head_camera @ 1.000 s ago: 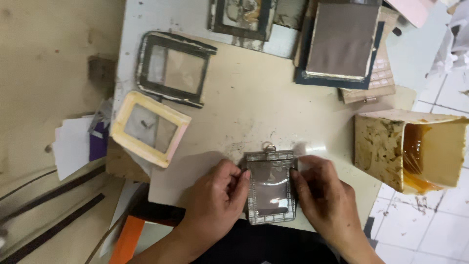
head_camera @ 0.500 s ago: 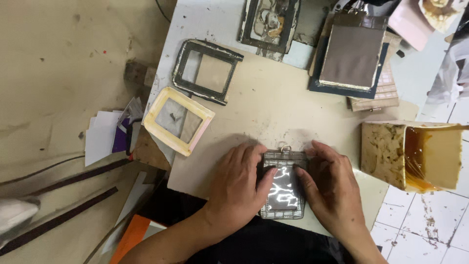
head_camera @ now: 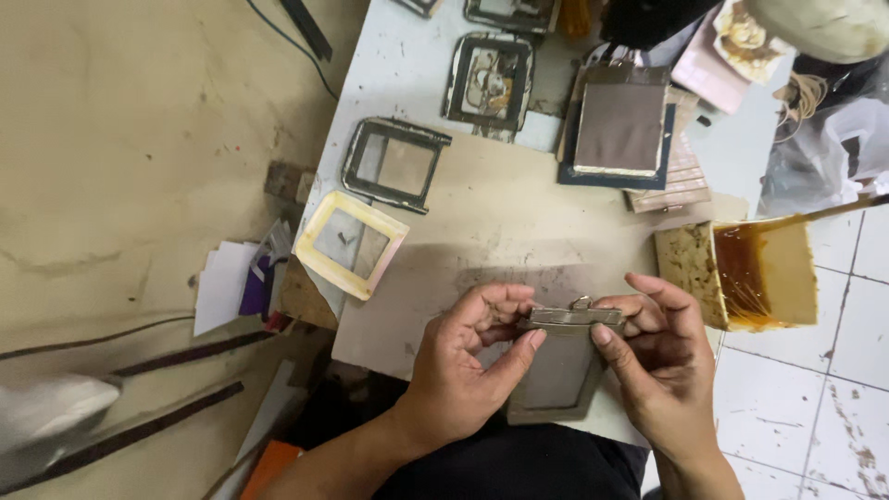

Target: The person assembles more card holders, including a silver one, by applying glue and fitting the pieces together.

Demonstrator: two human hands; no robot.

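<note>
Both hands, left hand (head_camera: 468,370) and right hand (head_camera: 659,356), grip clamped on grey card holder (head_camera: 561,366) above table (head_camera: 500,213); glue box (head_camera: 741,273) right of holder, other frames untouched.

Pretty even overhead light, soft shadows under the hands, slight blur toward the edges, no real glare.
</note>
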